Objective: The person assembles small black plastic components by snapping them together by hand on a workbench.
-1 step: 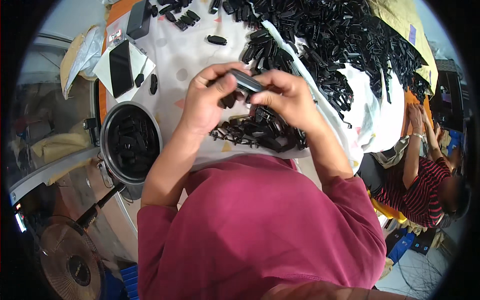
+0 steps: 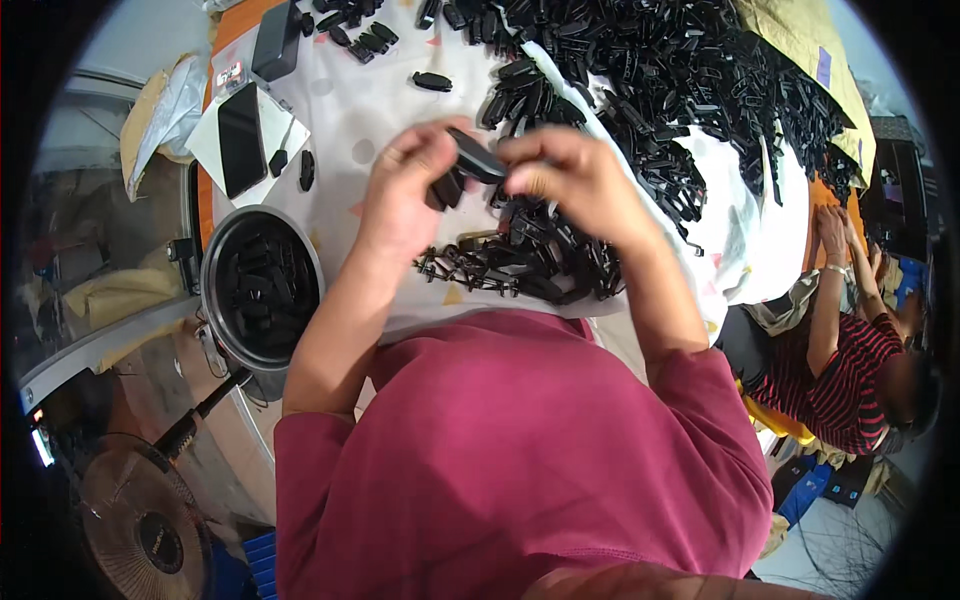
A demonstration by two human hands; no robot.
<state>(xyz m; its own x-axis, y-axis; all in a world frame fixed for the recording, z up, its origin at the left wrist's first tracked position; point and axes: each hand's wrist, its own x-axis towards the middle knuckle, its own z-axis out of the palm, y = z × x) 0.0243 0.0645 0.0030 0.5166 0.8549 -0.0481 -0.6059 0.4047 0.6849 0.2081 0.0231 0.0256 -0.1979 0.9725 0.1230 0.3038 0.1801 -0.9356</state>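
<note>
Left hand (image 2: 405, 195) and right hand (image 2: 570, 175) half hide a black plastic piece (image 2: 475, 155).

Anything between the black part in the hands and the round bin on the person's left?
Nothing visible. Both the left hand and right hand grip the black plastic part above the white cloth. The round bin sits lower left at the table edge; the cloth between them shows only bare fabric.

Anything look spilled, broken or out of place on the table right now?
Nothing stands out. Both hands, left hand and right hand, hold a black plastic part over the white cloth; loose parts stay on it.
</note>
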